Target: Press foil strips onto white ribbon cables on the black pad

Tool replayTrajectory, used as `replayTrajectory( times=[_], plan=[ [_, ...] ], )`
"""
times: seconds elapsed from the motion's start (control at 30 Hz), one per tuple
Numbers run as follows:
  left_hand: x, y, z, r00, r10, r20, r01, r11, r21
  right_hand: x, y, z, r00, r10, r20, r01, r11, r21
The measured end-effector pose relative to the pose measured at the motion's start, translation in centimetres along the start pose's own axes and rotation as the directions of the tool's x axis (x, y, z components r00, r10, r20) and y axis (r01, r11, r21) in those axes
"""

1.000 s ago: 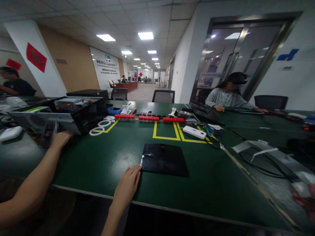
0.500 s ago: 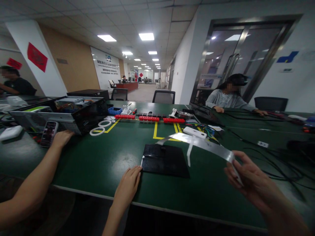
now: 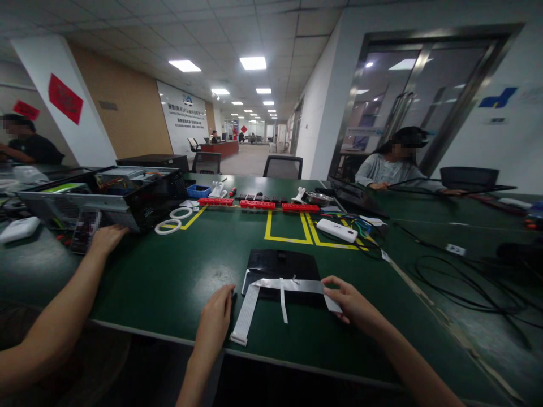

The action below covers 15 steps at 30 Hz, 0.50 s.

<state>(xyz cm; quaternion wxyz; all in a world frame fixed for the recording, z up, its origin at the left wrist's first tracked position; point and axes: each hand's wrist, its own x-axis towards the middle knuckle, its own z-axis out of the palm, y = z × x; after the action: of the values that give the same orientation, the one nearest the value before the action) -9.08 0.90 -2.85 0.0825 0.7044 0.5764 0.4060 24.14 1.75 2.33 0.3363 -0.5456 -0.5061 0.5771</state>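
Where the view opens at left, a computer case [image 3: 156, 198] stands on the green table [image 3: 148, 294], its near side partly covered by a smartphone [image 3: 85, 232] with a pixelated screen. A neighbour's hand [image 3: 108, 240] rests beside the case, its fingertips hard to make out. Two white rings [image 3: 166, 232] lie farther right. Next comes the wearer's left hand [image 3: 214, 316], fingers together and gently curled; thumb and palm are hidden, so whether it holds anything cannot be told. Just beside it, a flat ribbon cable [image 3: 246, 319] rises from its connector [image 3: 238, 338], folds, and crosses the lower part of a black panel [image 3: 282, 261], concealing some of it (a narrow white strip [image 3: 283, 305] hangs midway along). Contact between cable and panel cannot be judged. The right hand [image 3: 348, 299] pinches the cable's other end, thumb and fingers nearly together, masking the gripped stretch. Black cables [image 3: 424, 282] loop beyond; a dark object [image 3: 520, 254] at the margin is indistinct.
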Motion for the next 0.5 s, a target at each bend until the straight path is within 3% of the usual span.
replayTrajectory(
  times=[0.3,0.5],
  plan=[
    [0.5,0.9,-0.1,0.995,0.101,-0.003,-0.1,0.989,0.109,0.1,0.4,0.5,0.989,-0.034,-0.145,0.005,0.98,-0.201],
    [0.7,5.5,0.3,0.941,0.322,0.105,-0.337,0.92,0.2,0.2,0.9,0.4,0.985,-0.043,-0.166,0.003,0.973,-0.23]
  ],
)
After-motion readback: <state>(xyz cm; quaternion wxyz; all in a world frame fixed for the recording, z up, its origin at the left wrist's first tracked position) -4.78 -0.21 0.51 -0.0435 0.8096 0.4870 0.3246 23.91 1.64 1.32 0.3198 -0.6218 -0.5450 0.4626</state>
